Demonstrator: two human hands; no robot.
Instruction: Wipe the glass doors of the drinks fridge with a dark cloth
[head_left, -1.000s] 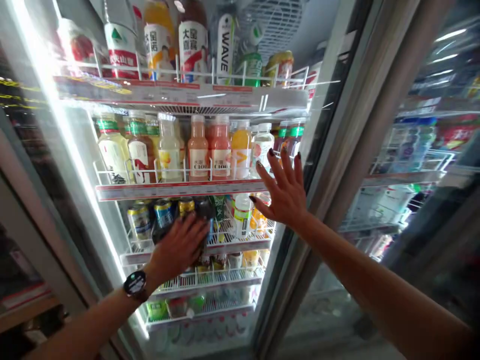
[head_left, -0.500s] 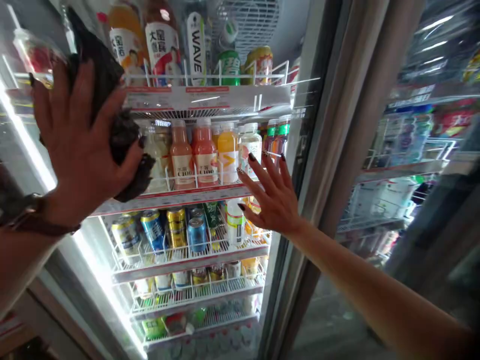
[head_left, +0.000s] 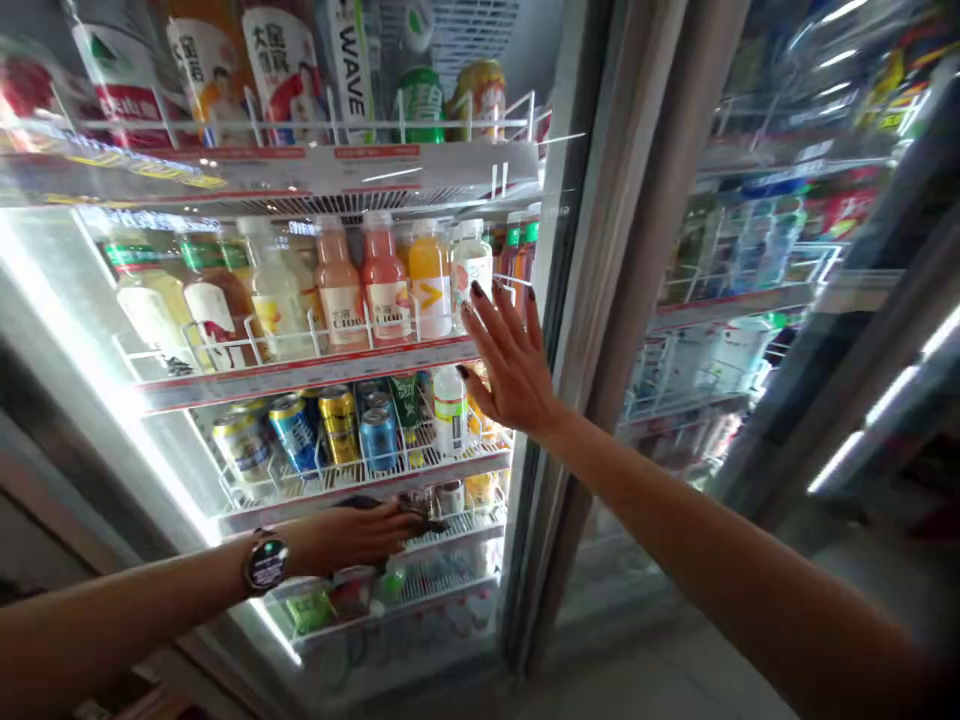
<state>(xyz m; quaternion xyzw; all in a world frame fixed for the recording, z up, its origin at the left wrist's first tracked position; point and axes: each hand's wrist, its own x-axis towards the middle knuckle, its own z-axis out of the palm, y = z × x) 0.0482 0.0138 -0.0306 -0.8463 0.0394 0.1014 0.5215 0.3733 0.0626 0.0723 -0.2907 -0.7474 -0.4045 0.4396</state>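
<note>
My left hand (head_left: 352, 537), with a round watch (head_left: 267, 562) on its wrist, lies low against the glass door of a drinks fridge. It presses a dark crumpled cloth (head_left: 429, 524) to the glass. Most of the cloth is hidden under the palm; dark edges stick out above the hand and past the fingertips. Higher up and to the right, my right hand (head_left: 514, 365) rests on the glass with fingers stretched out and spread, holding nothing. Behind it, through the glass, stand a white-labelled bottle (head_left: 472, 262) and an orange bottle (head_left: 430, 285).
Wire shelves of bottles and cans (head_left: 339, 425) fill the fridge behind the glass. A metal door frame (head_left: 600, 300) runs upright right of my right hand. Beyond it stands another glass-fronted fridge (head_left: 720, 330) with drinks. A bright light strip (head_left: 112, 390) slants along the left.
My left hand has swept from the upper left down to the lower shelves with the dark cloth. My right hand stays spread near the door frame. The view has shifted a little right.
</note>
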